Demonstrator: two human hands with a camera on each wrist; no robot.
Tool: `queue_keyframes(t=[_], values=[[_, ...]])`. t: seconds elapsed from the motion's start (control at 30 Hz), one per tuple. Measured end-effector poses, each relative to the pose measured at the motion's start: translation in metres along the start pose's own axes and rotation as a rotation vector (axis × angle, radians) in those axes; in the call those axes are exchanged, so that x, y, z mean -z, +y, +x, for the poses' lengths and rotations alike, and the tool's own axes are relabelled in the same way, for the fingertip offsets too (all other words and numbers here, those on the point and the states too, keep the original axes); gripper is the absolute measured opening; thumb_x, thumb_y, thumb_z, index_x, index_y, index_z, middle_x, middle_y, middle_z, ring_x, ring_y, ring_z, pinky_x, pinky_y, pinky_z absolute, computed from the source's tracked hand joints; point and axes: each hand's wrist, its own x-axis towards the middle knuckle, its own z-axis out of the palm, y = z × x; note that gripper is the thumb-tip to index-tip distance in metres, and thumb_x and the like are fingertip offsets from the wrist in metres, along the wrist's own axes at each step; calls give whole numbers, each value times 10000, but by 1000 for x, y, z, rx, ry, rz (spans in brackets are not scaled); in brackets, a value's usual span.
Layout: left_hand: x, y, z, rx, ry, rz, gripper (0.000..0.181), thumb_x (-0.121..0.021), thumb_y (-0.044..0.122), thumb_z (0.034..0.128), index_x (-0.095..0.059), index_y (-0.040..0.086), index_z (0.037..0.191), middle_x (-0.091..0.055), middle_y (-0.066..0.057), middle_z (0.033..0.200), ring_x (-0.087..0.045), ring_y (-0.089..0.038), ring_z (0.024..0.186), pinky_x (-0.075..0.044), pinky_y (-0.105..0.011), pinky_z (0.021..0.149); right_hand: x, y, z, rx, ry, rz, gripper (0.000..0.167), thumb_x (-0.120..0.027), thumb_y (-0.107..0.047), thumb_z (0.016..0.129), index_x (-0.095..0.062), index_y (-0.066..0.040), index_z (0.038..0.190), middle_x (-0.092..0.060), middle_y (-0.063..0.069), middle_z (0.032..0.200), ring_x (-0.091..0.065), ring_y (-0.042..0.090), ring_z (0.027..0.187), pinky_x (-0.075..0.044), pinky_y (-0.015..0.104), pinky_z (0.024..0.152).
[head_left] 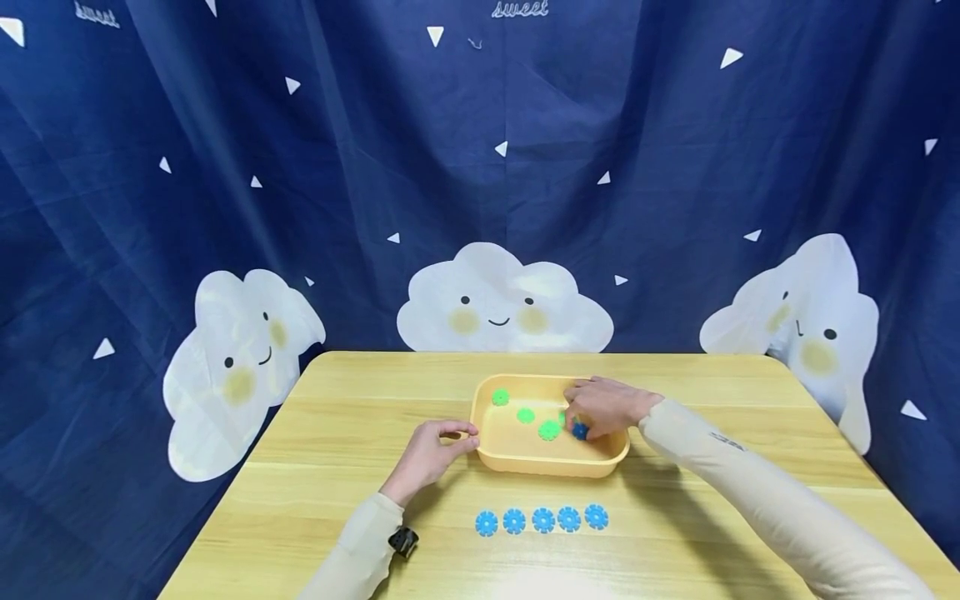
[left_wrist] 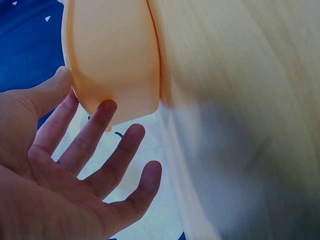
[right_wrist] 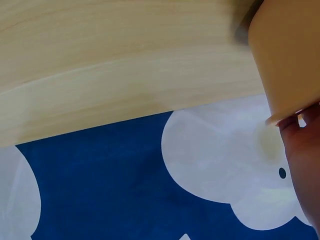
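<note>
A shallow yellow plastic basket (head_left: 517, 463) stands on the table. My left hand (head_left: 429, 457) pinches its left rim between thumb and index finger; in the left wrist view the other fingers (left_wrist: 111, 167) spread loosely below the basket's wall (left_wrist: 115, 50). My right hand (head_left: 609, 407) reaches over the basket's right side, thumb and fingers around a blue notched plastic disc (head_left: 580, 431). Green notched discs lie in the basket, one (head_left: 550, 430) near the middle and another (head_left: 500, 397) at the far left. The right wrist view shows only part of the right hand (right_wrist: 305, 150) at the rim.
A row of several blue notched discs (head_left: 543, 520) lies flat on the table in front of the basket. The wooden table (head_left: 315, 467) reaches back to a dark blue curtain (head_left: 352, 167) with white clouds. A black band device (head_left: 403, 542) sits on the left wrist.
</note>
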Motion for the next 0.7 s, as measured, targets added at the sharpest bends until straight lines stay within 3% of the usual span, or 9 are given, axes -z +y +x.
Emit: queue_keyframes(t=[0.2, 0.47, 0.7], values=[[1, 0, 0, -7, -6, -1, 215, -737, 314, 953, -781, 170, 1106, -731, -17, 1235, -639, -313, 1163, -498, -551, 964, 1, -1, 2, 0, -24, 42, 233, -882, -269, 770, -777, -313, 974, -543, -78, 897, -434, 102, 814, -432, 298, 756], [0, -1, 1, -9, 0, -1, 214, -736, 301, 955, -781, 158, 1108, -736, -5, 1220, -645, -296, 1153, -496, -534, 967, 8, -7, 0, 28, 53, 116, 158, -852, -316, 804, -766, -327, 936, -593, -23, 913, -423, 85, 783, -388, 253, 708], [1, 0, 0, -21, 0, 3, 219, -739, 305, 953, -781, 145, 1097, -741, -10, 1206, -651, -288, 1134, -506, -513, 944, 20, -15, 0, 2, 78, 143, 209, -852, -337, 807, -780, -294, 997, -582, -5, 929, -438, 99, 805, -379, 277, 724]])
